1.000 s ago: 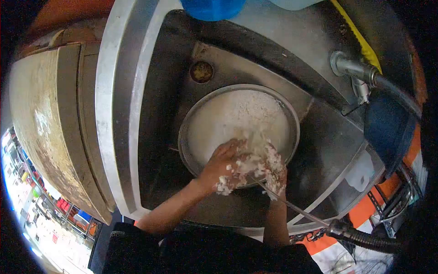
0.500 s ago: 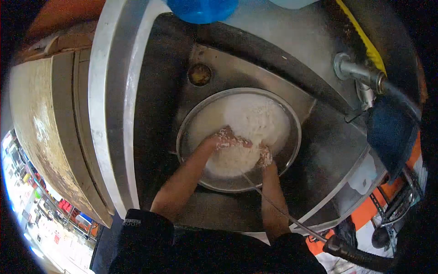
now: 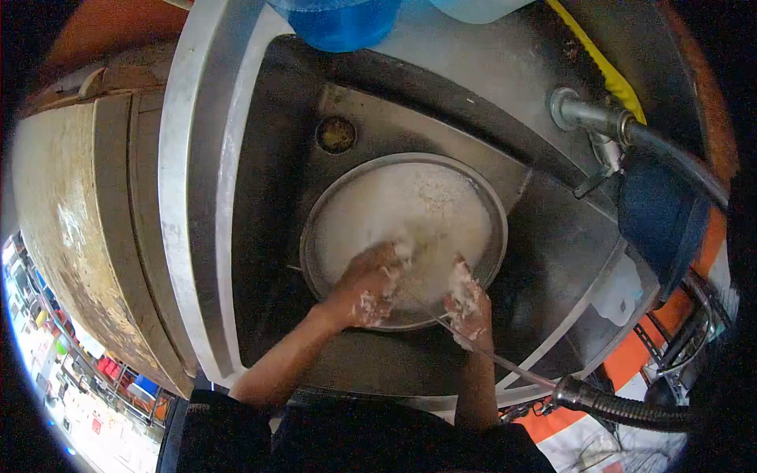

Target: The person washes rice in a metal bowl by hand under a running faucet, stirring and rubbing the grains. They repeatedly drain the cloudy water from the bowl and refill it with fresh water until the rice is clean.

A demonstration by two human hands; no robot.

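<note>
A wide round metal bowl (image 3: 309, 272) stands in the sink, holding cloudy whitish water (image 3: 355, 201) and white grains that look like rice (image 3: 438, 189). My left hand (image 3: 369, 284) is over the near left part of the bowl, somewhat blurred, its fingers loosely stretched toward the water. On the near right, my right hand (image 3: 469, 307) is held on edge above the rim with fingers extended. Wet grains cling to both hands. Between them, a thin stream of water (image 3: 505, 364) runs into the bowl from a hose nozzle (image 3: 569, 392) at lower right.
The metal sink (image 3: 272, 197) surrounds the bowl, with a round drain (image 3: 337, 135) behind it. A tap (image 3: 591, 118) with a hose is at upper right, near a dark blue cloth (image 3: 658, 217). A blue container (image 3: 335, 24) rests on the back ledge. A worn wooden panel (image 3: 75, 221) flanks the left.
Both hands have come up out of the grains and back toward the bowl's near side, moving apart. The heaped grains now lie mostly under cloudy water. The view has shifted slightly.
</note>
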